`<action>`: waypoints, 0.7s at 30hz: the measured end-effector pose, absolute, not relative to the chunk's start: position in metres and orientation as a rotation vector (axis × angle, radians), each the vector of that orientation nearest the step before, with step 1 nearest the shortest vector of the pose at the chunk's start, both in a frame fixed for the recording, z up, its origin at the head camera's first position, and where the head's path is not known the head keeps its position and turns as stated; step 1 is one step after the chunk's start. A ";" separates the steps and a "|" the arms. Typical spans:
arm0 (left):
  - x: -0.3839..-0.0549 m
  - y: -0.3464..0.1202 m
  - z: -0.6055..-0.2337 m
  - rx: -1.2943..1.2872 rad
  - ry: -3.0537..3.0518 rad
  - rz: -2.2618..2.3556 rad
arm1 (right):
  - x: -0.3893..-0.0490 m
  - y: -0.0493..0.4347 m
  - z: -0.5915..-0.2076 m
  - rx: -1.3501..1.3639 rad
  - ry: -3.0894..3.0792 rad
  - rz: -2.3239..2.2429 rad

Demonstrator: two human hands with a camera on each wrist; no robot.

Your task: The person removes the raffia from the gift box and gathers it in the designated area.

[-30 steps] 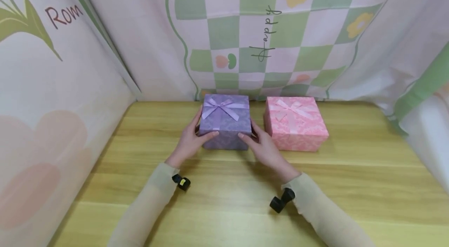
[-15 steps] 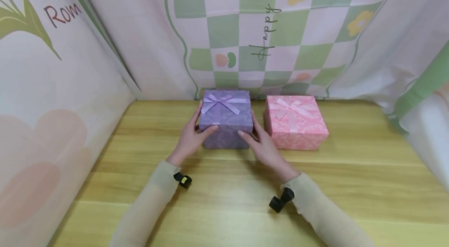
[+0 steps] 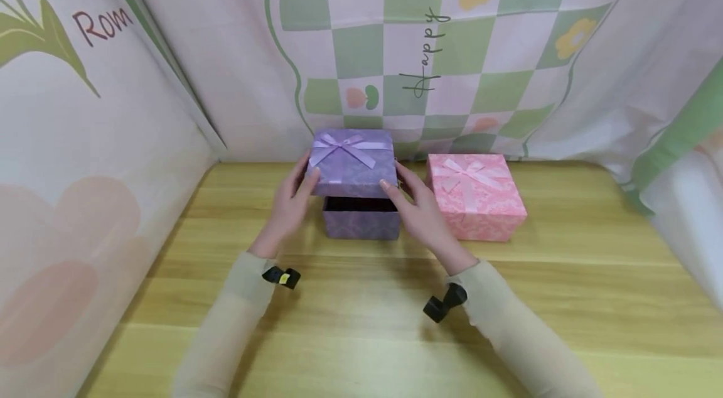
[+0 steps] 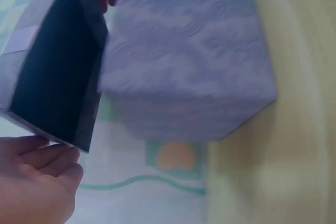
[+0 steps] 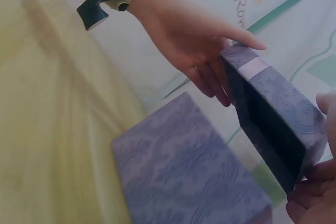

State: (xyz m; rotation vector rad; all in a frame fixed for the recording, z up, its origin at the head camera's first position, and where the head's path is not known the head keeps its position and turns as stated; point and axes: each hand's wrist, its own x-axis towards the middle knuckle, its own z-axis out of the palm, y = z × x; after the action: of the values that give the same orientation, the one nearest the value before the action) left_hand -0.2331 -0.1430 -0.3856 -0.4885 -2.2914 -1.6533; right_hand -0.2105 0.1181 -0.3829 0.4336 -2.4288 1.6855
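Both hands hold the purple box lid [image 3: 353, 162], which has a lilac ribbon bow on top, raised above its purple box base [image 3: 361, 224]. My left hand [image 3: 287, 209] grips the lid's left side, thumb on the front edge. On the opposite side, my right hand [image 3: 420, 206] grips it the same way. A dark gap shows between lid and base in the head view. From the left wrist view, the lid's dark hollow underside [image 4: 58, 61] faces the camera beside the base [image 4: 189, 51]. The base stands on the table; its inside is mostly hidden under the lid.
A pink gift box [image 3: 477, 197] with a pink bow stands just right of my right hand, its lid on. The wooden table [image 3: 361, 335] ends at a checked curtain [image 3: 418, 71] close behind the boxes. Another printed curtain [image 3: 73, 197] borders the left side.
The purple lid has come up off its base and moved back and slightly left, with both hands around it. The base and the pink box have stayed in place.
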 end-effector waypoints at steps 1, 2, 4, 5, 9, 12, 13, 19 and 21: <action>-0.232 -0.146 -0.381 -0.488 -2.270 -1.671 | -0.212 0.116 -0.381 0.439 -2.413 1.696; -0.232 -0.149 -0.378 -0.484 -2.260 -1.678 | -0.213 0.113 -0.378 0.437 -2.401 1.707; -0.232 -0.157 -0.374 -0.477 -2.262 -1.649 | -0.215 0.108 -0.374 0.450 -2.385 1.713; -0.231 -0.160 -0.372 -0.473 -2.267 -1.628 | -0.216 0.106 -0.373 0.455 -2.383 1.716; -0.231 -0.172 -0.367 -0.458 -2.285 -1.492 | -0.217 0.097 -0.366 0.474 -2.386 1.709; -0.231 -0.177 -0.365 -0.447 -2.289 -1.426 | -0.220 0.091 -0.364 0.487 -2.373 1.660; -0.231 -0.178 -0.365 -0.446 -2.285 -1.413 | -0.220 0.089 -0.364 0.488 -2.366 1.642; -0.232 -0.181 -0.366 -0.445 -2.230 -1.435 | -0.224 0.079 -0.363 0.491 -2.343 1.635; -0.233 -0.181 -0.367 -0.429 -2.214 -1.455 | -0.225 0.077 -0.364 0.489 -2.346 1.655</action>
State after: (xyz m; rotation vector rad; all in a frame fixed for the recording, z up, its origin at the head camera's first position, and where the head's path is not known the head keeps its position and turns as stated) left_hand -0.2325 -0.1808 -0.3667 -0.4291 -2.2143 -1.4554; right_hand -0.2249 0.0770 -0.3637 0.4892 -2.3463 1.6549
